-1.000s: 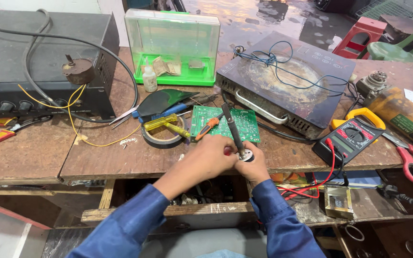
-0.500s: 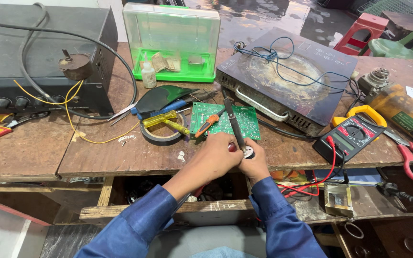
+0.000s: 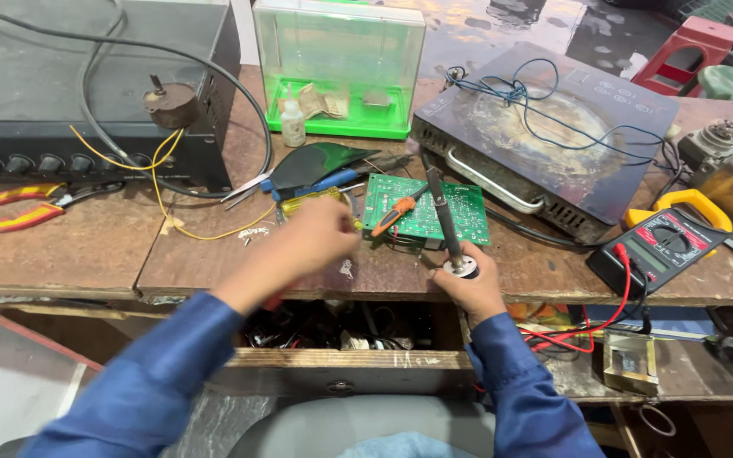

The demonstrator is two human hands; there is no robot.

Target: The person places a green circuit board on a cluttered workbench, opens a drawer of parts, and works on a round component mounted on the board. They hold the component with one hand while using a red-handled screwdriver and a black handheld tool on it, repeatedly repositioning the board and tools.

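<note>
A green circuit board lies on the wooden bench with an orange-handled screwdriver resting on its left part. My right hand grips the round silver base of a dark, rod-shaped soldering tool, which stands tilted with its tip over the board. My left hand is blurred. It hovers left of the board, above some yellow-handled tools, apart from the right hand. What its fingers hold, if anything, is hidden by the blur.
An induction cooktop draped with blue wires sits behind the board. A multimeter with red leads is at right. A black amplifier, red-yellow pliers, a clear green-based box and a small bottle stand to the left and behind.
My left hand has let go of the tool's base and swung left, away from the right hand. The right hand keeps the tool standing by the board.
</note>
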